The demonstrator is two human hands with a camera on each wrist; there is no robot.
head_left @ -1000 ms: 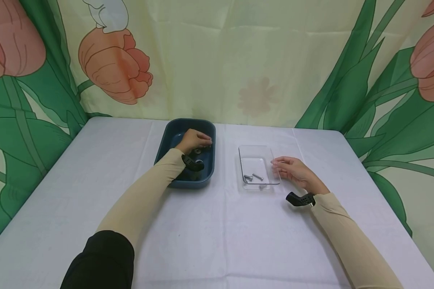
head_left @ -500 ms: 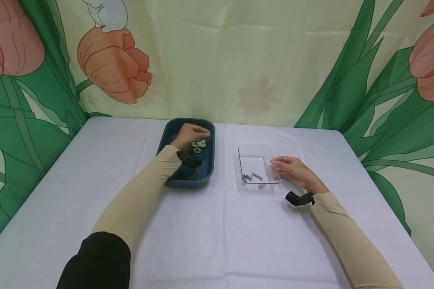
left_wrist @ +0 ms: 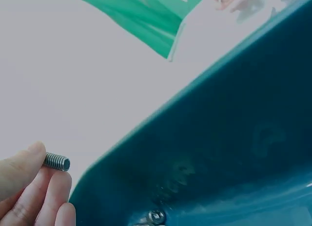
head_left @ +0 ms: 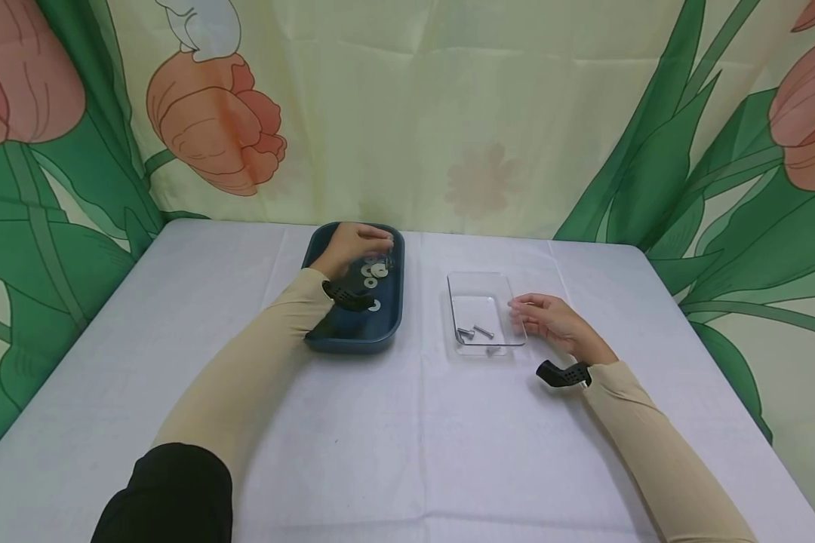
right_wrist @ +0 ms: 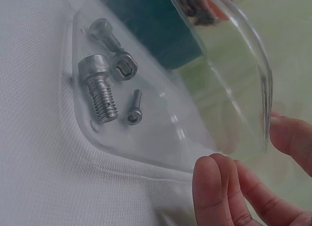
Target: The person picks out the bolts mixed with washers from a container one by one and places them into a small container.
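Observation:
In the head view my left hand [head_left: 350,247] is over the far part of a dark blue tray [head_left: 353,347]. Its thumb and fingers pinch a screw, whose threaded end [left_wrist: 58,161] sticks out in the left wrist view; the rest is hidden by the fingers. Several washers [head_left: 377,270] lie in the tray below. My right hand [head_left: 555,323] holds the right wall of a clear plastic box [head_left: 472,345], thumb outside and fingers on the other side. Several socket head screws [right_wrist: 101,92] of different sizes lie inside that box.
Both containers stand on a white tablecloth [head_left: 353,445], the blue tray left of the clear box with a gap between. A curtain with printed tulips [head_left: 414,113] hangs behind the table. Each wrist wears a black camera mount [head_left: 562,374].
My left hand has moved up and slightly left, toward the tray's far end, uncovering washers that were partly hidden. The right hand and the clear box have stayed put.

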